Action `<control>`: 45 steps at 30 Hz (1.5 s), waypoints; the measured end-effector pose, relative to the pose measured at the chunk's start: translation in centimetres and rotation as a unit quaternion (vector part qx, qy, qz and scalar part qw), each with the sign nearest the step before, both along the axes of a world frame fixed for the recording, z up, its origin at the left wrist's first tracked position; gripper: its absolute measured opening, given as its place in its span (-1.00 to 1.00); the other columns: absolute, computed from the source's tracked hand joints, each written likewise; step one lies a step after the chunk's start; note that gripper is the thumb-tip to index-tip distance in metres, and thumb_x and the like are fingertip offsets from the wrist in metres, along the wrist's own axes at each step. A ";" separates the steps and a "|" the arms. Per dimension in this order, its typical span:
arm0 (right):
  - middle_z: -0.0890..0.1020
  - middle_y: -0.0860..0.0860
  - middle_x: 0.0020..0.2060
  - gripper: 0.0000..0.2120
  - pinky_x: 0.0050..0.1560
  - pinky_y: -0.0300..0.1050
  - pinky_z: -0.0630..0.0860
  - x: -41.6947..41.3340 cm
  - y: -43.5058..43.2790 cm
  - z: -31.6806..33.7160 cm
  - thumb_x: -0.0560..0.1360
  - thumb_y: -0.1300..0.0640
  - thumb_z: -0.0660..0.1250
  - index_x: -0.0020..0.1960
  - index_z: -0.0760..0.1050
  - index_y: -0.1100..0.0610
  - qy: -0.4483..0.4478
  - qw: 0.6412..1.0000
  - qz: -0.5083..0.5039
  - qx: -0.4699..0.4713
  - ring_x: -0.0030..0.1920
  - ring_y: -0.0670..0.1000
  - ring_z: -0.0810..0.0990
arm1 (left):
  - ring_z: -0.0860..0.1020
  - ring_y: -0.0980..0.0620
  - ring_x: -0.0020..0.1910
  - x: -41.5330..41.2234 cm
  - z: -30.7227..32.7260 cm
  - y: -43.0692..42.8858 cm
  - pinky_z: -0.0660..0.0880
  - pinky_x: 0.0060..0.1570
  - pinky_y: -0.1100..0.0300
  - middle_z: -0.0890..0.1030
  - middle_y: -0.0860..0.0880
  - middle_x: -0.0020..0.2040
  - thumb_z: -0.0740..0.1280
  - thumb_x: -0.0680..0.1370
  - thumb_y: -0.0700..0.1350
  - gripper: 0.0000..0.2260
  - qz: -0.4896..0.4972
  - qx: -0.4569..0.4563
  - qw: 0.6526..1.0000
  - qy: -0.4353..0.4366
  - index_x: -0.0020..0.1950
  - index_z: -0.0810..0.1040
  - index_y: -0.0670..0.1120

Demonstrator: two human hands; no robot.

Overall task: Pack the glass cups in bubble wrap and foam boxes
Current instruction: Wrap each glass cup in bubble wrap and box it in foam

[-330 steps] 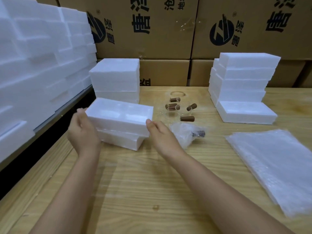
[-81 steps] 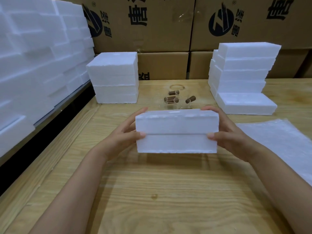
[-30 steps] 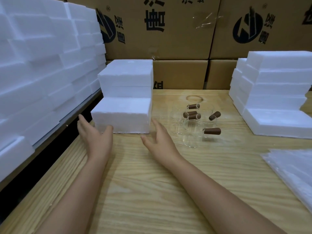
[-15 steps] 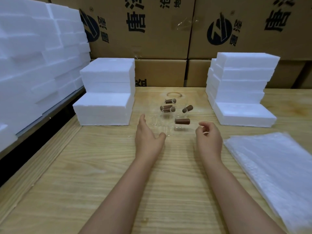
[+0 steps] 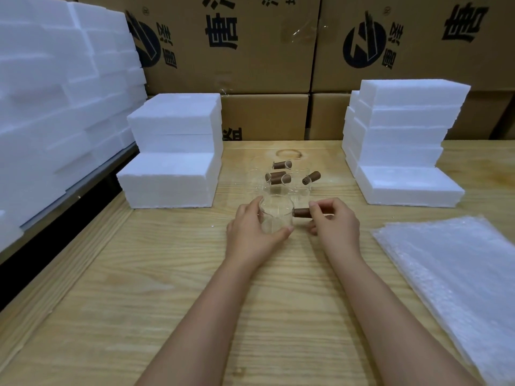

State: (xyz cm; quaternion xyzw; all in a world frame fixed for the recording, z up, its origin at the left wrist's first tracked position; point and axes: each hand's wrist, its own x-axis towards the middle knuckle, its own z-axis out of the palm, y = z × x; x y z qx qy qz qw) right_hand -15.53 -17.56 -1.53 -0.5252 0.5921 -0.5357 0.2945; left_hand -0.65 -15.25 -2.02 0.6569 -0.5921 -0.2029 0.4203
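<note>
Far left, a wall of foam blocks (image 5: 55,107) looms, and beside it a stepped stack of foam boxes (image 5: 172,162) sits on the desk (image 5: 167,288). Now to mid-desk: the left hand (image 5: 250,238) curls its grip round the clear body of a glass cup (image 5: 276,220), while the right hand (image 5: 335,227) pinches that cup's brown handle (image 5: 301,212). More glass cups (image 5: 280,177) cluster just beyond, a second foam stack (image 5: 401,140) stands far right, and the bubble wrap (image 5: 457,274) lies flat at near right.
</note>
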 end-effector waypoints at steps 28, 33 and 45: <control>0.54 -0.05 -0.32 -0.69 -0.21 -0.10 0.45 2.5 2.3 1.1 0.48 -0.13 0.33 -0.25 0.36 0.05 0.005 0.986 -0.053 -0.158 -0.30 -0.13 0.51 | 0.54 0.11 -0.33 -0.3 0.7 1.5 0.48 -0.30 0.35 0.60 -0.03 -0.12 0.61 0.28 -0.12 -0.33 -0.111 -0.145 0.981 0.065 0.26 0.41 0.24; 0.53 -0.08 -0.24 -0.57 -0.19 -0.11 0.42 3.0 2.5 1.4 0.38 -0.30 0.32 -0.17 0.37 0.07 0.000 0.993 -0.056 -0.103 -0.23 -0.15 0.51 | 0.53 0.09 -0.20 -0.6 0.8 1.7 0.42 -0.22 0.43 0.54 0.21 0.13 0.58 0.28 -0.21 -0.34 -0.108 -0.180 0.977 0.030 0.29 0.42 0.13; 0.22 -0.21 -0.05 -0.26 0.29 -0.01 0.37 3.0 2.0 3.3 0.10 -0.44 0.43 0.06 0.25 -0.05 0.051 0.989 0.115 0.079 0.15 -0.02 0.39 | 0.49 0.10 -0.18 -0.6 1.0 1.7 0.42 -0.08 0.30 0.58 0.15 0.07 0.54 0.30 -0.26 -0.38 -0.036 -0.218 0.975 0.003 0.32 0.47 -0.04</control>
